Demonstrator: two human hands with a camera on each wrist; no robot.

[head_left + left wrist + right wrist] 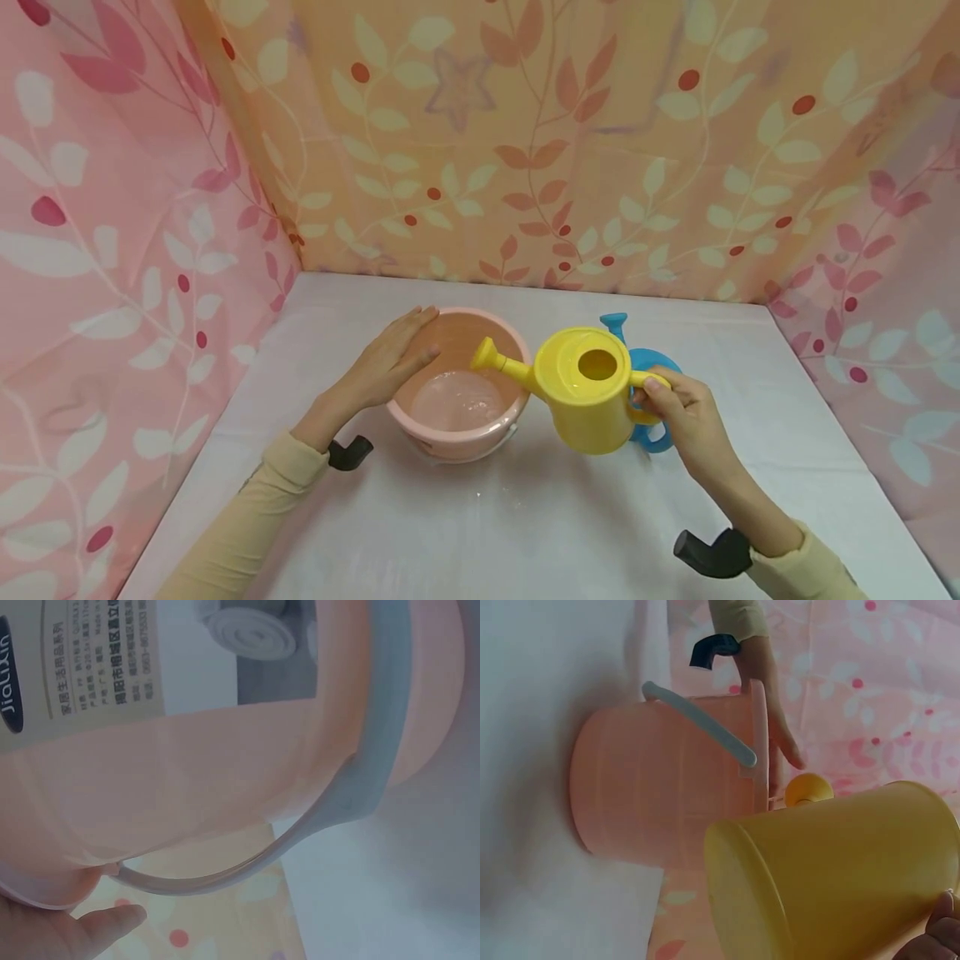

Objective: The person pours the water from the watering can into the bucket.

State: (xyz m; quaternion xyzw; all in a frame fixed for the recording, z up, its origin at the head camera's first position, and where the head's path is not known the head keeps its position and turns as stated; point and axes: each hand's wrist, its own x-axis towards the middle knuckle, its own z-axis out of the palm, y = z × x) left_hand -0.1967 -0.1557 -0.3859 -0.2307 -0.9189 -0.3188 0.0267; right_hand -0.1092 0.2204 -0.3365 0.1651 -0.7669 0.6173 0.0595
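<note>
My right hand (682, 417) grips the handle of a yellow watering can (588, 417), which is held above the table. The can's spout points left, its rose over a pink bucket (457, 437). Shallow water (465, 400) with ripples lies in the bucket. At the bucket's left rim rests my left hand (386, 362), fingers straight and thumb spread over the opening. The left wrist view shows the bucket's labelled side and its grey handle (375, 735) hanging down. In the right wrist view the can's body (840, 862) hides part of the bucket.
Behind the yellow can stands a blue watering can (656, 360), partly hidden by it and by my right hand. Small water drops lie on the white-covered table (480, 533) in front of the bucket. Leaf-patterned curtains (562, 150) close off the back and both sides.
</note>
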